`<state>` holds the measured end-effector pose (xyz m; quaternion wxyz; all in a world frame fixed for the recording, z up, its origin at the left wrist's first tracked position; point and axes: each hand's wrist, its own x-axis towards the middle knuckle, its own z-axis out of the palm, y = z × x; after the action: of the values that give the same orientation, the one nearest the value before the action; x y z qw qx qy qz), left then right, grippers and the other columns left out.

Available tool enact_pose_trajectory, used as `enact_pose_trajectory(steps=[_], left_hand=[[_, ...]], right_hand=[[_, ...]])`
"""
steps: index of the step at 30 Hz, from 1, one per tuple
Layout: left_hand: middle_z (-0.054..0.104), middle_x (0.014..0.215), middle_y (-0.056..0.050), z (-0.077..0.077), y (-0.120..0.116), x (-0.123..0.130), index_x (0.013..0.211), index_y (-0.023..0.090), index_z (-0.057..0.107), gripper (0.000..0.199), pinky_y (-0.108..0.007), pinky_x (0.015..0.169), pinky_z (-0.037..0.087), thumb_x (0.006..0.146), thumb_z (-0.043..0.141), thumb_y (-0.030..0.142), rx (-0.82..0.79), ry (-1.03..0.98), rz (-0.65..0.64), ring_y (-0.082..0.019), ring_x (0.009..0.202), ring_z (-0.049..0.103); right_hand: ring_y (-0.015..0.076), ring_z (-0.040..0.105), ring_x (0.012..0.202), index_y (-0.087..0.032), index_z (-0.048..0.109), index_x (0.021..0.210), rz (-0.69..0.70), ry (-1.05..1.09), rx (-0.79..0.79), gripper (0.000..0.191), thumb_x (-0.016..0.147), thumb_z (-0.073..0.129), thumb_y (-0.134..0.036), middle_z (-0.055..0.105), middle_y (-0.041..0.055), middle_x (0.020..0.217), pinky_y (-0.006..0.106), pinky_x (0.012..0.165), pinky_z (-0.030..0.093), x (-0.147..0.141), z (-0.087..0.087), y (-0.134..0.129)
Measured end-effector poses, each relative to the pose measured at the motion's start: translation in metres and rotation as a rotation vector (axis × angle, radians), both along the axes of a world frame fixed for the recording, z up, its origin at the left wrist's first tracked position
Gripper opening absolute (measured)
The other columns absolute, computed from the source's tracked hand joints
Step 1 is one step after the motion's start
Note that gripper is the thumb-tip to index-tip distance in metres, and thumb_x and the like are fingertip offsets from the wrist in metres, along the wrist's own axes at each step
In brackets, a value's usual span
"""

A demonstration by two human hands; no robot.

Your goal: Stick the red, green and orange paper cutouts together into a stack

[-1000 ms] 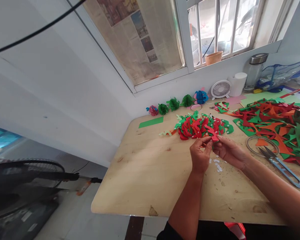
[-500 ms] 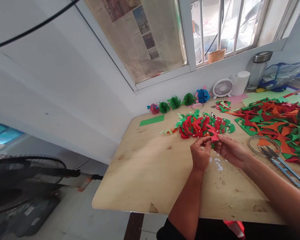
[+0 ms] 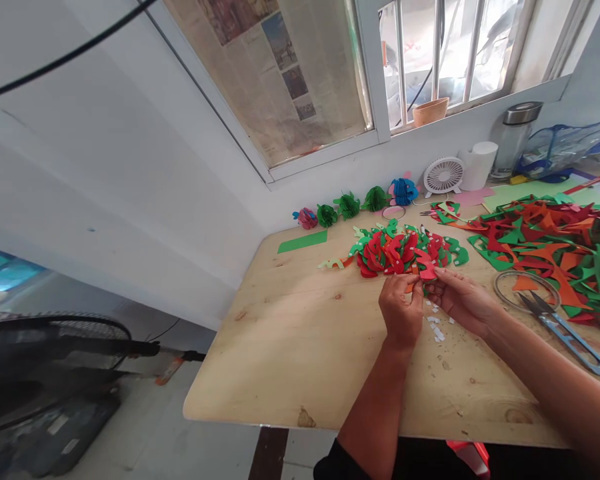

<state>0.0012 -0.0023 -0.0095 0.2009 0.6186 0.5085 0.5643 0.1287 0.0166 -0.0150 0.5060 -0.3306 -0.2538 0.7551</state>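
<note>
Taking twelve o'clock as straight up from the two hands, the person's left hand [image 3: 401, 307] and right hand [image 3: 460, 303] meet over the table [image 3: 280, 353], holding a small red paper piece [image 3: 427, 271] between them. Each grip is a narrow pinch, thumb against fingers: the left at the piece's near left edge, the right along its right side. An orange bit [image 3: 410, 288] shows at the left fingertips; whether it belongs to the same piece cannot be told.

Just beyond, around eleven o'clock, lies a pile of red and green cut-outs [image 3: 393, 250]. White bits [image 3: 437, 330] are scattered near the hands, between five and six. At three o'clock is a round ring [image 3: 497, 288], with blue-handled snips [image 3: 573, 339] between three and four, their blades reaching over it. A large heap of paper scraps [image 3: 555, 240] spreads between two and three. A green strip [image 3: 303, 241] lies flat toward ten, and folded paper figures [image 3: 349, 205] line the wall from ten to nearly twelve. A small white fan [image 3: 444, 176] stands just past twelve.
</note>
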Motion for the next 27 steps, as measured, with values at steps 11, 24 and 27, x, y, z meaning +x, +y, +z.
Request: enact_pose_trajectory(steps=[11, 24, 27], left_hand=[[0.069, 0.084, -0.008, -0.0030, 0.0028, -0.0012, 0.086, 0.018, 0.071, 0.016, -0.031, 0.078, 0.047, 0.080, 0.057, 0.024, -0.051, -0.031, -0.068, -0.018, 0.083, 0.062], [0.070, 0.082, -0.008, -0.0048, 0.0057, -0.0039, 0.083, 0.020, 0.072, 0.014, -0.033, 0.077, 0.048, 0.077, 0.059, 0.023, -0.070, -0.031, -0.057, -0.020, 0.081, 0.062], [0.070, 0.081, -0.007, -0.0030, 0.0051, -0.0043, 0.082, 0.019, 0.072, 0.014, -0.032, 0.075, 0.048, 0.077, 0.059, 0.023, -0.092, -0.069, -0.072, -0.019, 0.079, 0.062]], right_hand=[[0.0081, 0.056, 0.058, -0.021, 0.066, 0.072, -0.040, -0.011, 0.017, 0.013, 0.069, 0.074, -0.031, 0.063, -0.0024, 0.064, 0.018, 0.054, 0.047, 0.0005, 0.0035, 0.0000], [0.0103, 0.057, 0.059, -0.020, 0.067, 0.071, -0.066, -0.213, 0.122, 0.020, 0.066, 0.075, -0.037, 0.063, 0.0003, 0.066, 0.019, 0.051, 0.044, 0.0029, 0.0048, 0.0011], [0.0109, 0.056, 0.060, -0.020, 0.067, 0.071, -0.065, -0.242, 0.156, 0.021, 0.066, 0.074, -0.039, 0.063, 0.0006, 0.066, 0.021, 0.052, 0.044, 0.0031, 0.0046, 0.0011]])
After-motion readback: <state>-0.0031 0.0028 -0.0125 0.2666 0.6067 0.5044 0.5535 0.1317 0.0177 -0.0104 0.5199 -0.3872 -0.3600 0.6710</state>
